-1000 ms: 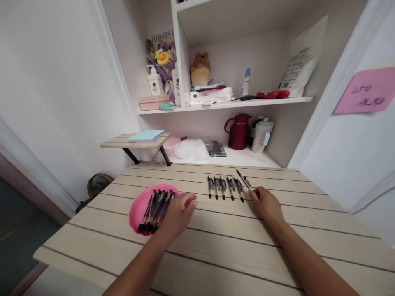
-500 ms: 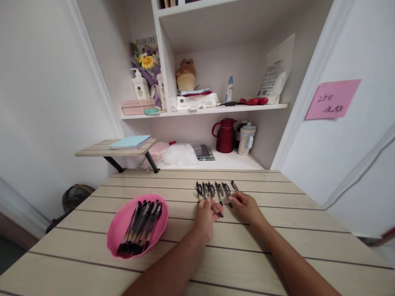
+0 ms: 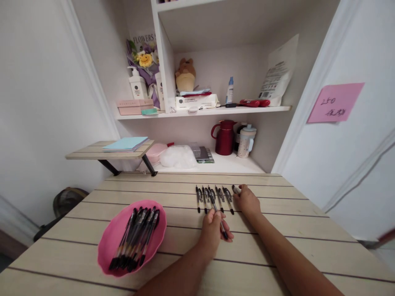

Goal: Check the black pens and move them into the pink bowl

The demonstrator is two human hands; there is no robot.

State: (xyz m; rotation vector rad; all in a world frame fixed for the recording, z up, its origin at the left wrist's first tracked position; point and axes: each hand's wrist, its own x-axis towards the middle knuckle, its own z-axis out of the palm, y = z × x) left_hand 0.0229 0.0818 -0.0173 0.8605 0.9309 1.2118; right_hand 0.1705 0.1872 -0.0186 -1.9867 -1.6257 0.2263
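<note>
My left hand [image 3: 211, 233] is closed around a pen [image 3: 223, 228], held slantwise with its tip pointing away from me. My right hand [image 3: 248, 202] pinches a dark pen cap [image 3: 236, 189] at the right end of a row on the table. Between and beyond my hands lie several uncapped pens [image 3: 198, 200] side by side, with black caps [image 3: 228, 195] beside them. A scalloped pink bowl [image 3: 103, 250] stands at the left and holds a bundle of black pens [image 3: 133, 240].
The slatted wooden table [image 3: 173, 246] carries a small raised stand [image 3: 77, 153] with blue paper [image 3: 126, 143] at back left. Behind are a red jug [image 3: 225, 139], a pale cup [image 3: 246, 142] and a white plastic bag [image 3: 177, 156]. A shelf [image 3: 265, 109] runs above them.
My right hand has moved from the row's nearest pen to the cap at the right end and closed on it. My left hand has drawn slightly towards me with its pen.
</note>
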